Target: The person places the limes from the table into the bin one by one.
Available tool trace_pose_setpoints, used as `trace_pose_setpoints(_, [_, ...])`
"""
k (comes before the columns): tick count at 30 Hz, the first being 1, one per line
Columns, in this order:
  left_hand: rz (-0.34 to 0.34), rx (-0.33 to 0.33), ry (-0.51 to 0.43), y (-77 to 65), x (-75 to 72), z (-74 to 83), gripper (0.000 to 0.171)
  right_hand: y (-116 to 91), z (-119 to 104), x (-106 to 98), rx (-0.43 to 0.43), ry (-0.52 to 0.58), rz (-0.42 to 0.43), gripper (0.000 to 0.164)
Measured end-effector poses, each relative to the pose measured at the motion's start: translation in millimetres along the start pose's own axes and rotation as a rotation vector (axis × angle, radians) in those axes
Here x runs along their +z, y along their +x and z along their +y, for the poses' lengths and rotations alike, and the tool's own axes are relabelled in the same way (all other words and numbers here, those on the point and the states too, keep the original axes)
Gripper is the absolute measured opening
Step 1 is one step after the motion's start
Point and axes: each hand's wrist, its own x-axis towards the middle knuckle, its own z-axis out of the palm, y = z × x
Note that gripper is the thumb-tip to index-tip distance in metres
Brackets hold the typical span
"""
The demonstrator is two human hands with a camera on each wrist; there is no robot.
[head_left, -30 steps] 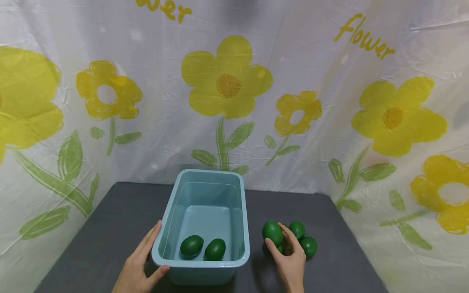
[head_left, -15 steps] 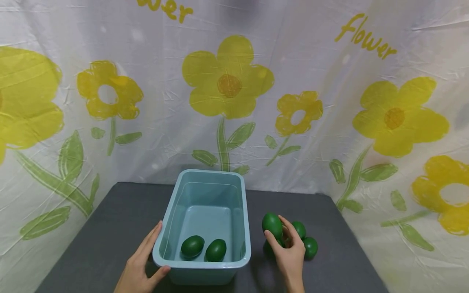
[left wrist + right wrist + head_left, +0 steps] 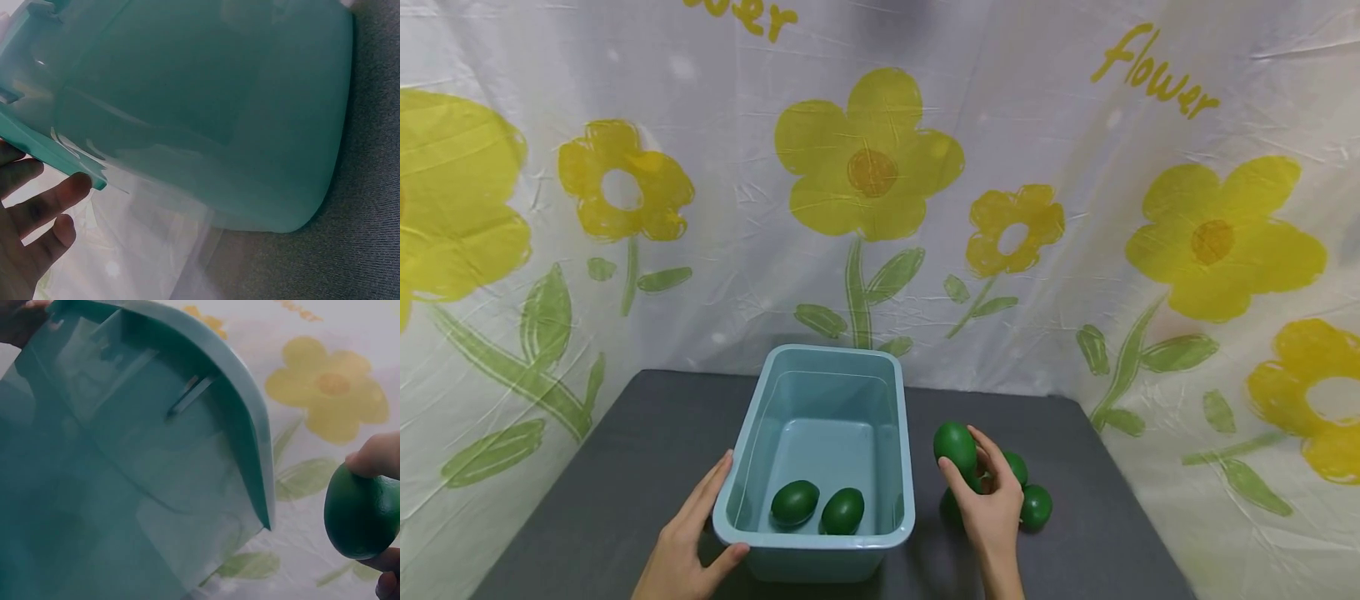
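Note:
My right hand (image 3: 992,500) pinches a smooth, dark green lime (image 3: 955,443) between thumb and fingers, above the table to the right of the tub. In the right wrist view the same lime (image 3: 357,515) appears at the right edge. Beneath and behind that hand lie several more limes, partly hidden; one lime (image 3: 1036,507) shows at their right. My left hand (image 3: 683,533) rests against the near left corner of the light blue tub (image 3: 814,541), fingers fairly straight along its side, thumb at the front rim. Inside the tub, near its front, lie two limes, a left one (image 3: 794,503) and a right one (image 3: 842,511).
A dark grey cloth covers the table (image 3: 1045,425). Behind and at both sides hangs a pale curtain (image 3: 715,150) printed with yellow flowers. The tub's right wall (image 3: 904,450) stands between its inside and my right hand.
My right hand has lifted the lime up off the pile, slightly away from me. The left hand, the tub and the two limes in it have stayed put.

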Motion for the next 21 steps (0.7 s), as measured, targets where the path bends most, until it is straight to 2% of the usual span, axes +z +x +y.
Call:
trace_pose_setpoints(5, [-0.002, -0.003, 0.009, -0.1, -0.4, 0.9, 0.105, 3, -4, 1, -0.045, 0.032, -0.005, 0.055])
trace_pose_setpoints(21, [0.000, -0.009, 0.011, -0.1, -0.7, 2.3, 0.103, 7, -11, 11, -0.059, 0.075, -0.025, 0.055])
